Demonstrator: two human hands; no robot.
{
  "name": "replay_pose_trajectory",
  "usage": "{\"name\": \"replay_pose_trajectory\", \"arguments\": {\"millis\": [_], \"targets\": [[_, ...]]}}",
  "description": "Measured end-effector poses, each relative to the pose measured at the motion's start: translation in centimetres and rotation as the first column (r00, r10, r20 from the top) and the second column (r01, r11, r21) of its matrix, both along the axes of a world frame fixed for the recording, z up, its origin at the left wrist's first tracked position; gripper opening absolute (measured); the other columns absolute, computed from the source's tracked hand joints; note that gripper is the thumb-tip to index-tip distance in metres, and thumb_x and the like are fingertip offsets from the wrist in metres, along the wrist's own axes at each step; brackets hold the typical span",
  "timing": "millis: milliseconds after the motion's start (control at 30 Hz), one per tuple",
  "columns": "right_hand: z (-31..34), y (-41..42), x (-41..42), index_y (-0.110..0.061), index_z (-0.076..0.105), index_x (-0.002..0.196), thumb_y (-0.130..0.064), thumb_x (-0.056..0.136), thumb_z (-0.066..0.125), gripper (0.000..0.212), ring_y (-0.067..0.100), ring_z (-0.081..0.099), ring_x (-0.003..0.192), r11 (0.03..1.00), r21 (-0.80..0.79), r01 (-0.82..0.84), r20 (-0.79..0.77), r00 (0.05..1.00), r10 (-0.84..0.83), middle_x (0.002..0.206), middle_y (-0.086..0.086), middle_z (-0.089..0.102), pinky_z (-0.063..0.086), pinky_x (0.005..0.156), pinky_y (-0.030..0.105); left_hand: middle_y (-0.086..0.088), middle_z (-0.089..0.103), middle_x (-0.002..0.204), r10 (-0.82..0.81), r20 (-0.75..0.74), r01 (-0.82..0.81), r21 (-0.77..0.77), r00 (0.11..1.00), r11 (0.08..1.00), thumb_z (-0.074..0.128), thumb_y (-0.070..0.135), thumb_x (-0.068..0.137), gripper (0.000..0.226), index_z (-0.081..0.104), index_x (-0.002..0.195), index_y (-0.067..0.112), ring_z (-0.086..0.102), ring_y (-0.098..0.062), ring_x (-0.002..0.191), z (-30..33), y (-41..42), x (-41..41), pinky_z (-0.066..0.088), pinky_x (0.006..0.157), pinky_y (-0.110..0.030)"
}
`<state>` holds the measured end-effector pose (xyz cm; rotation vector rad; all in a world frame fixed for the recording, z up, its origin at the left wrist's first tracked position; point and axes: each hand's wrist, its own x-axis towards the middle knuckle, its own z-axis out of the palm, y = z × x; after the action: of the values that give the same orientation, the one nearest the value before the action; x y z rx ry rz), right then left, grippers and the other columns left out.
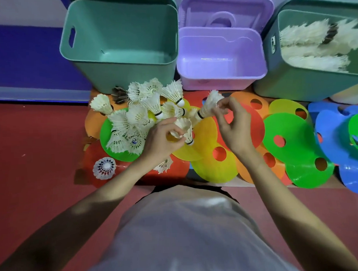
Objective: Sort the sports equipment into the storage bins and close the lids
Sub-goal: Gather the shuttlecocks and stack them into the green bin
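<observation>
L hand [164, 139] & R hand [233, 123]: each grip pinches a shuttlecock [185, 129], prob. by feathers.

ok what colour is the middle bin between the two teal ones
Light purple; the middle bin shows best in the head view, its only view.

Person wears a plain light grey top [183, 232] over dark bottoms [161, 189]; both forearms bare, no watch or rings seen.
</observation>
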<state>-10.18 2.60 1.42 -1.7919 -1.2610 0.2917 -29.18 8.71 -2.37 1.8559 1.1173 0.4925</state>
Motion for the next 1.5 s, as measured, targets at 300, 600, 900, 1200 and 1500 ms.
{"name": "replay_pose_trajectory", "arguments": {"millis": [300,600,900,1200,1500], "targets": [[1.2,2.1,-2.7,-0.011,0.065,0.097,-0.012,0.091,0.062,0.006,0.014,0.054,0.093,0.907,-0.048,-0.419,0.201,0.885,0.420,0.093,-0.008,0.062,0.035,0.084,0.029,0.013,0.057,0.103,0.165,0.063,-0.165,0.004,0.984,0.986,0.085,0.023,0.070,0.076,0.042,0.130,0.010,0.054,0.006,0.091,1.8,0.8,-1.2,0.035,0.074,0.001],[1.6,3.9,-5.6,-0.012,0.068,0.098,-0.014,0.091,0.060,0.012,0.013,0.048,0.089,0.838,-0.113,-0.534,0.250,0.801,0.544,0.086,-0.001,0.066,0.025,0.079,0.017,0.018,0.058,0.101,0.259,0.038,-0.260,0.030,0.965,0.965,0.087,0.026,0.065,0.085,0.037,0.134,0.017,0.053,0.011,0.086,1.6,1.3,-4.6,0.038,0.075,-0.004],[-0.1,4.1,-8.2,-0.010,0.062,0.117,-0.023,0.096,0.055,0.025,0.019,0.054,0.105,0.819,-0.089,-0.567,0.179,0.800,0.573,0.112,0.002,0.061,0.041,0.094,0.030,0.008,0.056,0.115,0.356,0.080,-0.361,0.062,0.931,0.931,0.088,0.023,0.064,0.081,0.043,0.131,0.018,0.055,-0.008,0.105,0.9,1.0,-6.6,0.045,0.086,-0.016],[-4.6,1.8,-7.9,-0.012,0.064,0.091,-0.043,0.090,0.059,0.031,0.021,0.061,0.077,0.702,-0.636,-0.321,0.075,0.880,0.470,0.078,0.000,0.065,0.049,0.061,0.035,0.005,0.055,0.122,0.440,0.071,-0.445,0.086,0.895,0.891,0.086,0.026,0.067,0.076,0.044,0.129,0.013,0.050,-0.006,0.108,0.4,-0.2,-8.8,0.040,0.089,-0.018],[-7.9,0.9,-9.0,-0.008,0.064,0.091,-0.021,0.089,0.053,0.017,0.030,0.063,0.087,0.626,-0.731,-0.270,0.106,0.862,0.496,0.090,0.008,0.069,0.052,0.066,0.039,0.011,0.054,0.117,0.373,0.091,-0.382,0.131,0.924,0.915,0.084,0.031,0.065,0.075,0.043,0.127,0.016,0.056,-0.008,0.107,0.1,-1.9,-9.4,0.052,0.090,-0.036]]}}
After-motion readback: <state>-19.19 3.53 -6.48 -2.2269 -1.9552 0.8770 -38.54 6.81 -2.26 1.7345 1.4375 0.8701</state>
